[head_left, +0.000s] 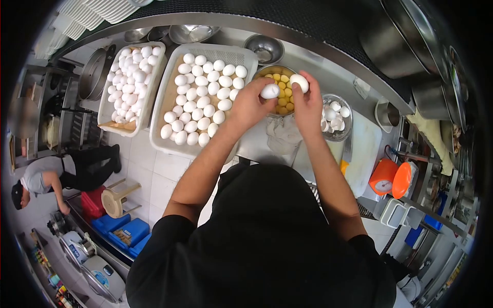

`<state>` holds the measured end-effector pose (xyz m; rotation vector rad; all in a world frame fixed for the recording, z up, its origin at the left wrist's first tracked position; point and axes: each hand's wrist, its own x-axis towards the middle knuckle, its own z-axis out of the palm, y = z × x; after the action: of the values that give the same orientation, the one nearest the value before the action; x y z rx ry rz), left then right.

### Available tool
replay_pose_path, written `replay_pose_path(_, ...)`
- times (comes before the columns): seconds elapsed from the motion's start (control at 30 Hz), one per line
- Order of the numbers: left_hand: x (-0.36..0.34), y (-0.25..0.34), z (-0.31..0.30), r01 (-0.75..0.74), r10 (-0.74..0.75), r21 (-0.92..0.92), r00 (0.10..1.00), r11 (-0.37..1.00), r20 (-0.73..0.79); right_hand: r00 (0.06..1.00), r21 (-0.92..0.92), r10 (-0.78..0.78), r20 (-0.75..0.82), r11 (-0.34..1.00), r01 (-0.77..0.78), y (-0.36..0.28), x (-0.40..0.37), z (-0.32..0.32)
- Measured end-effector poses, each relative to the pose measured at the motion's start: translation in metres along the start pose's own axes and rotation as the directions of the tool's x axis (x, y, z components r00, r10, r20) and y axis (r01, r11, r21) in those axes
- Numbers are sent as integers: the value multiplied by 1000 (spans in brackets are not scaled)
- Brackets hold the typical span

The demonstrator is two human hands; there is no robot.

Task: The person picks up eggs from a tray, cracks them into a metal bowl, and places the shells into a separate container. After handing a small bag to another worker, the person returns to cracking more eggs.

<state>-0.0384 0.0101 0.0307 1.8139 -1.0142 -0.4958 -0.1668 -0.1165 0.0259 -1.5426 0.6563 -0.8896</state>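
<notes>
My left hand (250, 104) grips a white egg (270, 91) whose shell looks cracked. Another white egg (299, 82) is between the fingers of my right hand (309, 102). Both hands are over the near part of a metal bowl (261, 73) that holds many yellow yolks (283, 96). On the right, a second metal bowl (345, 134) contains broken white shells (334, 117). Left of my left hand, whole white eggs (199, 102) lie spread in a large white tray (156, 123).
A second white crate (146, 115) piled with eggs stands farther left. A crumpled cloth (283, 134) lies below the yolk bowl. Right are a cutting board (367, 149) and an orange scale (382, 177). Another person (49, 172) bends at the far left.
</notes>
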Motion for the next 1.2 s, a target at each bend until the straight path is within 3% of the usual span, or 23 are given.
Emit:
replay_pose_path(0.07,3,0,-2,-26,26,-31,1000,999,5,950,122,284,127,947,-299,11,9,-11)
replay_pose_path(0.13,5,-1,-3,-75,76,-31,997,997,16,790,217,519,326,772,-597,10,13,-20)
replay_pose_path(0.27,6,3,-4,-103,106,-45,992,994,72,794,-38,472,383,867,-497,0,13,-20)
replay_pose_path(0.5,7,-7,-3,-87,96,-71,986,994,139,832,-189,391,393,920,-343,-3,8,-19)
replay_pose_path(0.6,7,-20,2,60,-19,-280,989,958,146,862,-180,346,371,937,-299,7,7,-18)
replay_pose_path(0.7,9,-18,-2,145,-97,-235,974,961,203,898,-217,284,337,951,-219,17,5,-17)
replay_pose_path(0.9,8,-23,14,205,-171,-342,977,917,127,942,-351,162,295,935,-51,15,1,-14)
replay_pose_path(1.2,7,-25,29,154,-163,-150,985,977,-51,952,-463,129,279,886,16,20,3,-9)
